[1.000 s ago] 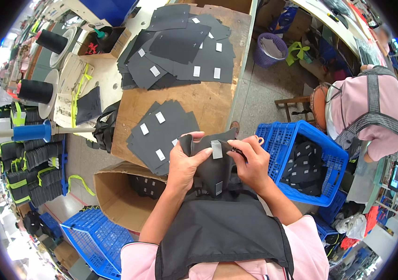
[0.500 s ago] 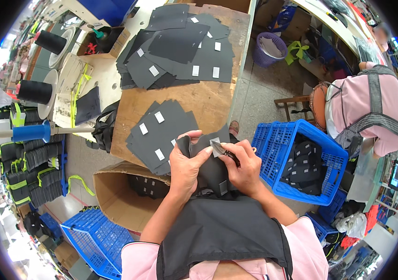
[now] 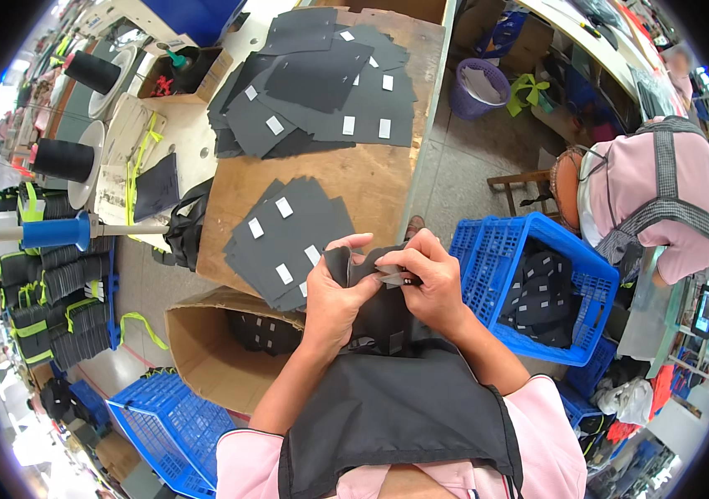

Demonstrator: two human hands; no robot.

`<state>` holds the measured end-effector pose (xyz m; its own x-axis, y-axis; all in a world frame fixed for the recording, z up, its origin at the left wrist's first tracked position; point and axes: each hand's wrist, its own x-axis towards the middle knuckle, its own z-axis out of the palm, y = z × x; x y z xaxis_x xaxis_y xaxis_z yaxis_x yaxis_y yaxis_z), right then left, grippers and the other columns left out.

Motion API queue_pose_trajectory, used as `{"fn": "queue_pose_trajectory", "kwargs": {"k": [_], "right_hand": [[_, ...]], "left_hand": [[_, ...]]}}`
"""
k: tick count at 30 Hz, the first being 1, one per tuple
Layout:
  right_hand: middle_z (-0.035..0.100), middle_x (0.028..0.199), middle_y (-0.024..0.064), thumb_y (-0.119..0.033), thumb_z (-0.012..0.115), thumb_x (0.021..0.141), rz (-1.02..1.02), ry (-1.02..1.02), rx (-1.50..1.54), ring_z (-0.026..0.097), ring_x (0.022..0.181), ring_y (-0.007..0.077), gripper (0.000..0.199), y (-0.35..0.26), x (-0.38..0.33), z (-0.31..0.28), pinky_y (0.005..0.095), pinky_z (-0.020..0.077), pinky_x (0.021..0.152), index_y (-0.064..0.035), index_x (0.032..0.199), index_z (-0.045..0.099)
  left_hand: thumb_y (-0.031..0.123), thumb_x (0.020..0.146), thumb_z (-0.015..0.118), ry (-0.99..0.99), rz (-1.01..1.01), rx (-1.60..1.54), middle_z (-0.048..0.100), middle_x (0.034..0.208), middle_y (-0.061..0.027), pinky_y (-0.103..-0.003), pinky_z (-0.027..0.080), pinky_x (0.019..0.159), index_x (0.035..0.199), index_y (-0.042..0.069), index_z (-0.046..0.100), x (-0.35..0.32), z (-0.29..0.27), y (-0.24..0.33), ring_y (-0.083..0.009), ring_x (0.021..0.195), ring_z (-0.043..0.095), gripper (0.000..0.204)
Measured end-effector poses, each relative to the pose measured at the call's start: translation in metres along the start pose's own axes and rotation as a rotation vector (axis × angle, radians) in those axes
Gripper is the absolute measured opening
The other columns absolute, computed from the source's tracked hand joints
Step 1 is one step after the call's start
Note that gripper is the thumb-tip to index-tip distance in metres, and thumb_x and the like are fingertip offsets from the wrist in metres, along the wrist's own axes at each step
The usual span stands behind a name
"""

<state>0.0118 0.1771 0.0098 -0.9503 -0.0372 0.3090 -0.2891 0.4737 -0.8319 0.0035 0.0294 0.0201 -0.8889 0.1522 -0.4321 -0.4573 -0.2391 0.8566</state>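
Head view: my left hand (image 3: 334, 291) and right hand (image 3: 425, 279) pinch black fabric (image 3: 379, 312); wooden tabletop (image 3: 363, 179) ahead, blue crate (image 3: 529, 291) right.

Both forearms rise from the lower edge and converge at centre, where the left hand (image 3: 334, 291) is curled with thumb extended toward the right hand (image 3: 428, 279), whose fingers are bent inward and pinched together, the two hands almost touching.
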Motion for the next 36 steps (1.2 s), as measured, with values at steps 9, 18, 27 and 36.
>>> {"fn": "queue_pose_trajectory", "kwargs": {"k": [9,18,27,36], "right_hand": [[0.043,0.065,-0.0052,-0.011,0.056,0.091,0.803,0.209,1.148,0.036,0.051,0.0021,0.007,0.018,-0.013,0.005,0.0184,0.0284,0.045,-0.0056,0.086,0.054],[0.055,0.089,0.0092,-0.003,0.07,0.071,0.135,0.043,-0.114,0.06,0.069,0.023,0.033,-0.002,-0.023,-0.013,0.0316,0.0481,0.056,-0.0059,0.102,0.059],[0.055,0.082,0.0087,-0.003,0.07,0.072,0.121,0.114,-0.134,0.057,0.061,0.0221,0.029,0.004,-0.03,0.002,0.0313,0.0459,0.051,-0.0067,0.1,0.062],[0.046,0.087,0.0044,0.008,0.061,0.077,0.28,0.152,0.083,0.053,0.073,0.0089,0.02,0.009,-0.034,0.002,0.0191,0.0474,0.061,0.0006,0.096,0.06]], "left_hand": [[-0.003,0.072,0.068,0.048,-0.22,-0.23,0.06,0.098,-0.0063,-0.027,0.049,0.081,0.117,0.0,0.052,0.009,-0.006,-0.005,-0.0129,0.088,0.059,0.048],[-0.003,0.074,0.068,0.07,-0.168,-0.23,0.059,0.101,-0.006,-0.027,0.049,0.081,0.117,0.0,0.052,0.009,-0.001,-0.002,-0.0124,0.089,0.058,0.046],[-0.003,0.075,0.067,0.076,-0.142,-0.217,0.056,0.104,-0.0055,-0.026,0.049,0.082,0.117,0.0,0.052,0.007,0.003,-0.002,-0.0116,0.091,0.057,0.044],[-0.004,0.075,0.066,0.002,-0.148,-0.233,0.056,0.103,-0.0058,-0.026,0.049,0.081,0.114,0.0,0.053,0.003,-0.007,-0.001,-0.0122,0.091,0.057,0.041]]}}
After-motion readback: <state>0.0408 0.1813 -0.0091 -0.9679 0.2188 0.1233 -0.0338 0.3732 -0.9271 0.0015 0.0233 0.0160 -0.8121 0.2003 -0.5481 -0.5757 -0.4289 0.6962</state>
